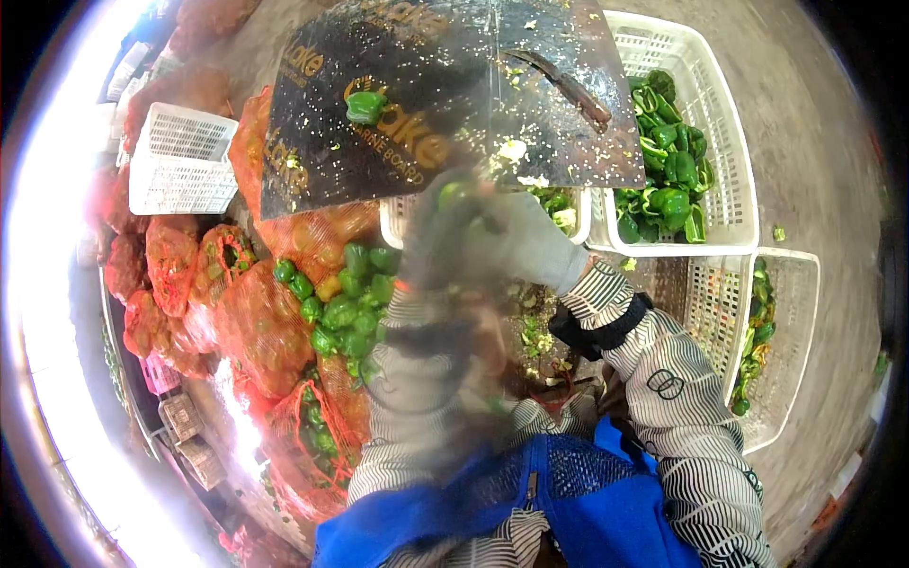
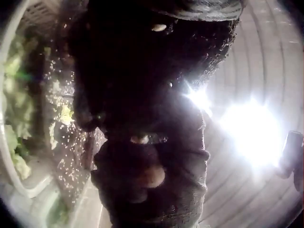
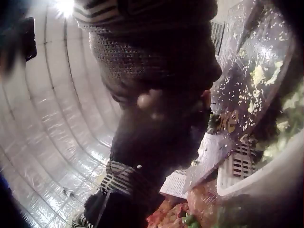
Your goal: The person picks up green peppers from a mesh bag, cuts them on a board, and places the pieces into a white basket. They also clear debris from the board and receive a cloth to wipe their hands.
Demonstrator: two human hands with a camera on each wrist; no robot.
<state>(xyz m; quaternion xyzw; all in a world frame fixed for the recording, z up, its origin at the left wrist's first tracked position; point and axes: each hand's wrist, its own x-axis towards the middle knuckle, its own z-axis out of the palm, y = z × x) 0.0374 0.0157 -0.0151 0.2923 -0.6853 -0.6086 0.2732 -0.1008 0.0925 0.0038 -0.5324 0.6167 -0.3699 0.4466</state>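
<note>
Item: hands, gloved, two, together at the near edge of the desk. Left hand, blurred, held a green pepper; right hand met it from the right, its finger closure impossible to tell.

Edges: the desk's near edge overhung a white basket holding scraps; the right edge ran beside a large white crate of green peppers. Between the loose pepper on the desk's left part and the knife near its right edge lay a stretch strewn with seeds.

Surroundings: red mesh sacks and piled peppers, left, close by the left forearm; white crate, upper left; another crate, lower right, beyond the right forearm.
</note>
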